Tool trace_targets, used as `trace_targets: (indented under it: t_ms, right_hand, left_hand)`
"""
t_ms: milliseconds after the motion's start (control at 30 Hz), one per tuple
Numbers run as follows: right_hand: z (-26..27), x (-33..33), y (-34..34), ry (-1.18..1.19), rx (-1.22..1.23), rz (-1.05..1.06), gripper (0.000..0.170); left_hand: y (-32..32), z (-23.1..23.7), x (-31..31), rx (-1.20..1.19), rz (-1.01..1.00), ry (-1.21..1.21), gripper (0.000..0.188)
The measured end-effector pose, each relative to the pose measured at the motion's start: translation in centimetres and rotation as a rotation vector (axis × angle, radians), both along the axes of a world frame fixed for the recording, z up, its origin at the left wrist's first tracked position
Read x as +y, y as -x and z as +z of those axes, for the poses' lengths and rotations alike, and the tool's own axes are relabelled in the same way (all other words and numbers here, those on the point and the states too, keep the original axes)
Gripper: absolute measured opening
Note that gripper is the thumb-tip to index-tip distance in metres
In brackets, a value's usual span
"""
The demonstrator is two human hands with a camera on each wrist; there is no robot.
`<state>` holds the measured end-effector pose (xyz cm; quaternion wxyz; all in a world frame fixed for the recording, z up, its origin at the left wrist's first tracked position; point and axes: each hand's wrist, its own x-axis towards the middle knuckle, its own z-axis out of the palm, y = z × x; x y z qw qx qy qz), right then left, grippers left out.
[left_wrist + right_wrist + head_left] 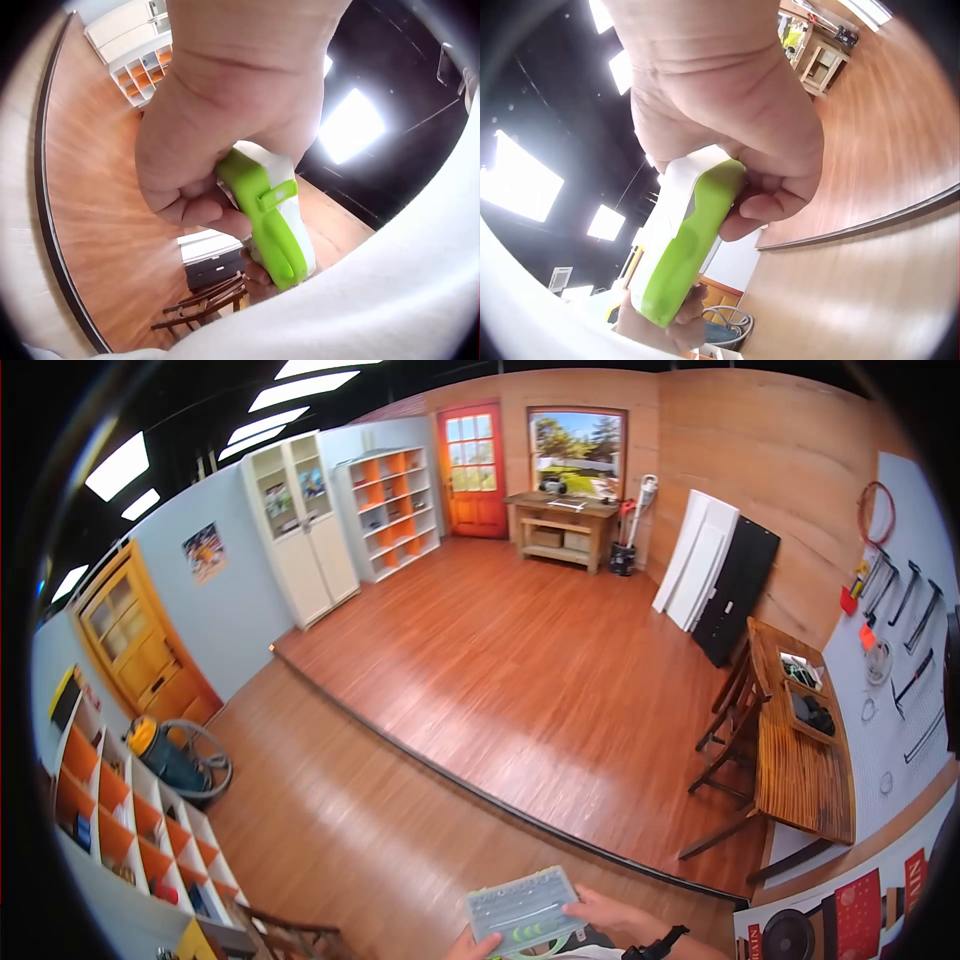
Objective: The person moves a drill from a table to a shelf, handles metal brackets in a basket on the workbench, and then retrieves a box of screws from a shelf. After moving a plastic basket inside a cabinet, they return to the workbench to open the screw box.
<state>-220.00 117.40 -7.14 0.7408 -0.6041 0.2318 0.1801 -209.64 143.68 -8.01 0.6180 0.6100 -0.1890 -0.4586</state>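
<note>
Low in the head view, a flat case [520, 910] with a clear lid is held in front of the body. Through the lid show a long thin item and several bright green curved pieces. My left hand [475, 945] grips its left end, thumb on top. At the right end my right hand [607, 913] holds it the same way, with a dark band on that wrist. Close up in the left wrist view, the case's green side [262, 214] has a small loop, and fingers curl beneath it. The right wrist view shows curled fingers under the green and white edge [686, 244].
A dark-edged step [480, 800] crosses the floor ahead. To the right stand a wooden table [800, 790] and chairs [735, 705]. On the left are a cubby shelf [140, 830] and a shop vacuum [165, 755]. A workbench [563, 510] stands at the far wall.
</note>
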Motion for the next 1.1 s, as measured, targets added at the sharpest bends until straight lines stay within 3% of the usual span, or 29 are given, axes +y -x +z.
trace_targets:
  t_ms: [33, 100, 200, 300, 367, 433, 500, 567, 633, 700, 867, 1000, 1100]
  right_hand:
    - [-2.4, -1.2, -1.0, 0.003, -0.017, -0.028, 0.046]
    - [-9.0, -4.7, -2.9, -0.054, -0.139, 0.004, 0.045]
    - [-5.5, -9.1, -6.7, -0.097, -0.177, -0.062, 0.044]
    - [-1.8, -13.7, -10.3, -0.082, -0.225, -0.128, 0.048]
    - [-1.2, -17.0, -11.8, -0.096, -0.386, -0.119, 0.049]
    - [-0.5, -19.6, -12.8, -0.04, -0.29, -0.122, 0.047]
    - [-0.7, -21.7, -14.4, -0.012, -0.261, -0.157, 0.048]
    - [-1.8, -23.8, -16.1, -0.066, -0.306, -0.132, 0.049]
    - [-3.0, -24.9, -17.3, -0.126, -0.337, -0.11, 0.05]
    - [-3.6, -25.5, -18.5, -0.3, -0.354, -0.244, 0.047]
    - [-5.7, -30.1, -24.3, -0.301, -0.259, -0.196, 0.053]
    - [-9.4, -34.2, -31.5, -0.224, -0.2, -0.266, 0.052]
    - [-6.1, -38.5, -38.4, -0.121, -0.08, -0.152, 0.05]
  left_hand:
    - [-1.3, 0.5, -0.9, 0.024, 0.074, -0.039, 0.051]
    - [-4.5, -1.7, -4.0, 0.057, 0.013, -0.109, 0.051]
    - [-8.0, -2.2, -9.2, 0.043, 0.007, -0.137, 0.052]
    - [-13.2, 0.9, -14.7, -0.042, -0.025, -0.117, 0.053]
    - [-15.2, 1.5, -18.3, -0.014, -0.075, -0.138, 0.053]
    - [-16.7, 0.9, -20.8, 0.238, -0.024, 0.05, 0.052]
    - [-18.6, 0.2, -23.1, 0.297, -0.01, 0.031, 0.051]
    - [-20.4, 1.5, -25.2, -0.038, -0.105, -0.113, 0.051]
    - [-21.7, 2.5, -27.2, 0.041, -0.08, -0.133, 0.051]
    - [-23.7, 2.5, -28.9, 0.116, -0.061, -0.15, 0.051]
    - [-30.9, 1.1, -33.4, 0.125, -0.111, -0.039, 0.054]
    - [-38.5, -3.6, -37.8, 0.114, -0.173, 0.045, 0.055]
    - [-44.7, -1.9, -41.2, 0.225, -0.166, -0.046, 0.055]
